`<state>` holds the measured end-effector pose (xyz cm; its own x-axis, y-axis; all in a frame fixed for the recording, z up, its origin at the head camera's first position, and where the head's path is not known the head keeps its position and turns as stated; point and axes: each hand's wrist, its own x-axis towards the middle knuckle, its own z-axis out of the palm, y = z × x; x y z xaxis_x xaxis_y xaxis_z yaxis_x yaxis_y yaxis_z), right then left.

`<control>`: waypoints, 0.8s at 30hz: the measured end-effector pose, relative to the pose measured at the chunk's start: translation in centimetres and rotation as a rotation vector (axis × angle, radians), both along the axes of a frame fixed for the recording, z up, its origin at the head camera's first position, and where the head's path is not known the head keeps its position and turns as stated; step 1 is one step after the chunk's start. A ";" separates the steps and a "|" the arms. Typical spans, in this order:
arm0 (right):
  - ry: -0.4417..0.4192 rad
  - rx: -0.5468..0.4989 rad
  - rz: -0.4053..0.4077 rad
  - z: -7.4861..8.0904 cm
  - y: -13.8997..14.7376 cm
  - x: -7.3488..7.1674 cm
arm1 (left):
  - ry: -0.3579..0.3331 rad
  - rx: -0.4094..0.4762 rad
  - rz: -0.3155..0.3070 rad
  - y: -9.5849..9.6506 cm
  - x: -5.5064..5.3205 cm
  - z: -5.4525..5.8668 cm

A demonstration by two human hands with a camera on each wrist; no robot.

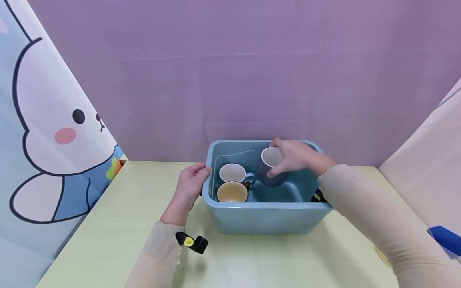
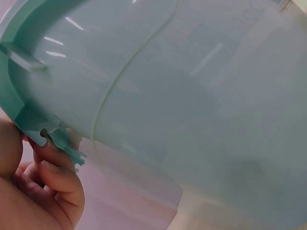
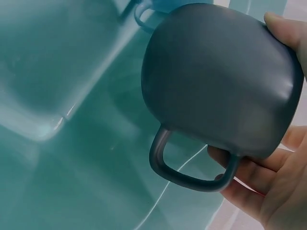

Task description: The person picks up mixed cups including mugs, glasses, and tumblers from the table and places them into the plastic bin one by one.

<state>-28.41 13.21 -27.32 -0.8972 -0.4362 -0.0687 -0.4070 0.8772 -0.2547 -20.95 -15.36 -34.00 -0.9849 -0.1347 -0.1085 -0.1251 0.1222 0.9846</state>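
A dark grey mug (image 3: 216, 76) with a pale inside is tilted within the blue plastic bin (image 1: 264, 218). My right hand (image 1: 297, 157) grips it from the right side, thumb toward me and fingers on the far side. In the right wrist view the mug's handle hangs down by the fingertips (image 3: 232, 189). My left hand (image 1: 191, 182) holds the bin's left rim, its curled fingers seen under the rim in the left wrist view. Inside the bin at the left stand a blue-handled mug (image 1: 232, 173), white inside, and a yellow-lined mug (image 1: 232, 192) nearer me.
The bin stands on a pale yellow table (image 1: 119, 224), close to a purple cloth backdrop (image 1: 252, 80). A cartoon-printed cloth (image 1: 47, 120) hangs at the left. A blue object (image 1: 445, 240) lies at the right edge, past my right sleeve.
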 end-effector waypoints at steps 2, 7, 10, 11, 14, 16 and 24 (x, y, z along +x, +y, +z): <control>0.004 0.010 0.005 -0.1 0.0 0.0 | -0.004 -0.001 -0.001 0.0 0.0 0.0; -0.005 0.025 -0.004 -0.4 0.0 -0.1 | -0.005 -0.007 0.000 0.1 0.1 0.0; -0.022 0.040 -0.002 -0.7 0.0 -0.1 | -0.005 -0.011 0.000 0.1 0.1 0.1; -0.025 0.049 -0.001 -0.8 0.0 -0.1 | -0.008 -0.010 0.001 0.1 0.1 0.1; -0.034 0.072 0.004 -1.1 0.0 -0.1 | -0.015 -0.008 0.000 0.2 0.1 0.0; -0.039 0.081 0.002 -1.3 0.0 -0.1 | -0.016 -0.007 0.001 0.2 0.1 0.0; -0.065 0.070 -0.005 -1.7 0.0 -0.3 | 0.002 -0.008 -0.001 0.1 0.1 -0.1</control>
